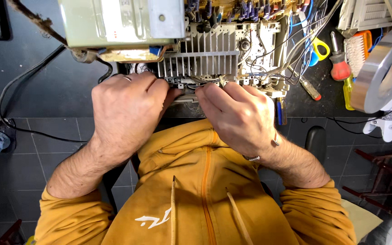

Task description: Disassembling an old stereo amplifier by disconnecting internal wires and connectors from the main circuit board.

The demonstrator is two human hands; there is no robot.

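An opened electronic device [214,45] lies on the dark workbench [60,86], with a finned metal heat sink [198,59] facing me, circuit boards and many coloured wires [296,41] behind it. My left hand [125,111] presses against the device's near edge just left of the heat sink, fingers curled; a ring is on one finger. My right hand [237,113] grips the same near edge right of centre, fingertips pinched on a small part under the heat sink. What the fingers hold is hidden.
A pale metal cover [119,22] sits at the device's left rear. A black cable [28,77] loops over the bench's left. Screwdrivers [340,61], a brush [357,50] and a round magnifier lamp [384,72] lie to the right. Tiled floor lies below.
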